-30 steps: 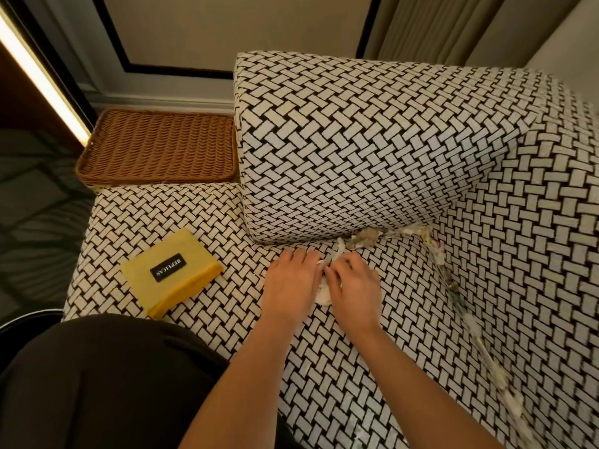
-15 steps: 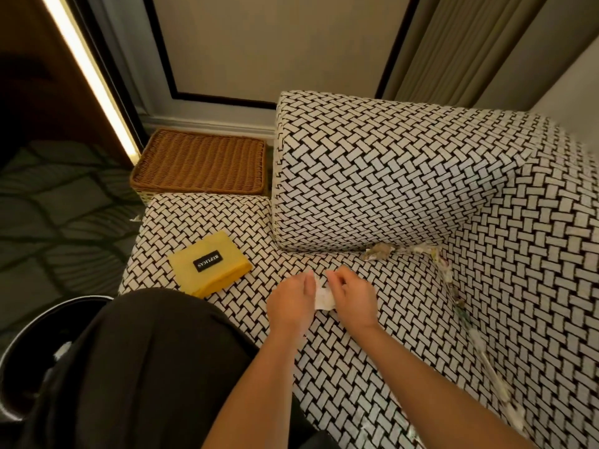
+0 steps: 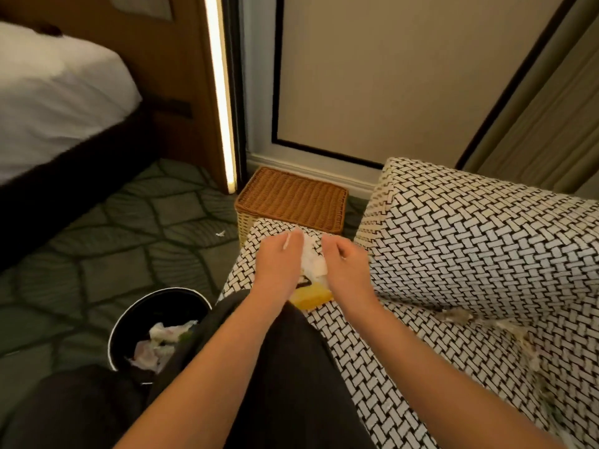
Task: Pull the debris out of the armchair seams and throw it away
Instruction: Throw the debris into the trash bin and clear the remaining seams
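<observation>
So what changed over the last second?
Both hands, left hand and right hand, lifted the paper scrap away from the seam and carried it left, over the yellow pouch, toward the bin. They keep pinching it. The debris in the back seam and the pouch stayed put.

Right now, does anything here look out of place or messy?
Yes. Shredded debris is wedged in the armchair seam under the armrest and trails down the corner seam at right. A small white scrap lies on the carpet, outside the bin. Left hand and right hand hold white paper between them.
</observation>
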{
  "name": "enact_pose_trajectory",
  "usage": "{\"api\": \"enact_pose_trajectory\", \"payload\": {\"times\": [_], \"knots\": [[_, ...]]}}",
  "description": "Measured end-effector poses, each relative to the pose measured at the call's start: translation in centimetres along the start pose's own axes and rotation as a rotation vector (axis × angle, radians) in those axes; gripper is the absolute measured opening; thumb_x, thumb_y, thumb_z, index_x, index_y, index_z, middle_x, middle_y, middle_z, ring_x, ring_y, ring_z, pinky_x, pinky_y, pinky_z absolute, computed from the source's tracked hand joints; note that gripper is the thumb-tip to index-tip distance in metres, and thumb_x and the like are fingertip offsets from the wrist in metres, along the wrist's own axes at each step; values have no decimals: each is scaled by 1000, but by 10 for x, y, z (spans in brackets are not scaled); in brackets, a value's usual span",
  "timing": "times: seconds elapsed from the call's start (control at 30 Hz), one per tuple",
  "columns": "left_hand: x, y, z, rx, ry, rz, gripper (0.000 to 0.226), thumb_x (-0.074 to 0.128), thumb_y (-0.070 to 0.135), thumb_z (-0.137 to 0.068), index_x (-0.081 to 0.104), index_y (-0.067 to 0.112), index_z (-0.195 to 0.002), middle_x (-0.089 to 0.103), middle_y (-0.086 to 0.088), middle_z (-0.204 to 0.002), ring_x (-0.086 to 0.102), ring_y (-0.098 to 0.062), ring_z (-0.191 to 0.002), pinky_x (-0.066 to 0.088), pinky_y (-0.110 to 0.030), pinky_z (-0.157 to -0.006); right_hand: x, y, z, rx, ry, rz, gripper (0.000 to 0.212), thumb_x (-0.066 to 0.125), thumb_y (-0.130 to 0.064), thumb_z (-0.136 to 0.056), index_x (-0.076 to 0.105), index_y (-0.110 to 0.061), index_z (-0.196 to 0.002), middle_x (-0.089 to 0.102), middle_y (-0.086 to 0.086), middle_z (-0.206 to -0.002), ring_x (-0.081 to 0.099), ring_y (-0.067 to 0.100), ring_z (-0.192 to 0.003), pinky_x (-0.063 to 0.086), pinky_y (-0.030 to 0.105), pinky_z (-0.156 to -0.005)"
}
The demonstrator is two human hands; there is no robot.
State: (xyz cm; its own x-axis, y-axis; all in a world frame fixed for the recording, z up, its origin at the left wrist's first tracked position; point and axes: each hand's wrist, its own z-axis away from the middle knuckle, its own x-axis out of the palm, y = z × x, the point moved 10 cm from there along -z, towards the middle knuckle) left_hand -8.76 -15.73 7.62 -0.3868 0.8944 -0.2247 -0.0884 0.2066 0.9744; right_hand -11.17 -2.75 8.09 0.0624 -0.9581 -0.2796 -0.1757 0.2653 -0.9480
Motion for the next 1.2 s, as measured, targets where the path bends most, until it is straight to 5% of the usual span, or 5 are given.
{"api": "enact_pose_trajectory", "payload": {"times": [0.33,0.73,0.83,0.9,1.2], "knots": [[-173,-70,-21,-296,336,296,31,43,24,-95,59,14,-71,58,-1,-61,56,-12,-54,46,-28,-54,217,-23,-19,105,-382,41,38,39,-31,-97,55,-9,-71,51,14,-68,48,25,-65,38,37,-64],[-247,-241,-34,-599,498,175,35,42,20,-95,54,8,-65,56,-9,-69,51,-19,-65,39,-30,-60,360,106,-2,366,-672,395,45,38,-25,-98,45,-15,-55,48,1,-63,47,20,-70,33,28,-67],[-245,-283,-42,-755,431,67,33,42,22,-95,66,0,-90,66,-16,-96,61,-30,-89,49,-34,-80,375,139,-3,484,-682,444,37,39,-28,-97,66,-5,-88,62,11,-95,57,28,-94,37,27,-73],[-242,-301,-51,-807,390,63,34,43,21,-94,64,-4,-105,64,-21,-111,58,-35,-104,46,-39,-91,383,160,-1,580,-674,456,38,39,-28,-97,61,-2,-114,61,13,-116,56,30,-107,42,30,-82],[-245,-338,-71,-880,230,-289,39,33,16,-97,53,-5,-124,51,-23,-132,45,-36,-123,36,-32,-97,390,211,5,840,-594,437,45,38,-29,-94,49,-2,-128,52,19,-129,53,36,-114,46,44,-97]]}}
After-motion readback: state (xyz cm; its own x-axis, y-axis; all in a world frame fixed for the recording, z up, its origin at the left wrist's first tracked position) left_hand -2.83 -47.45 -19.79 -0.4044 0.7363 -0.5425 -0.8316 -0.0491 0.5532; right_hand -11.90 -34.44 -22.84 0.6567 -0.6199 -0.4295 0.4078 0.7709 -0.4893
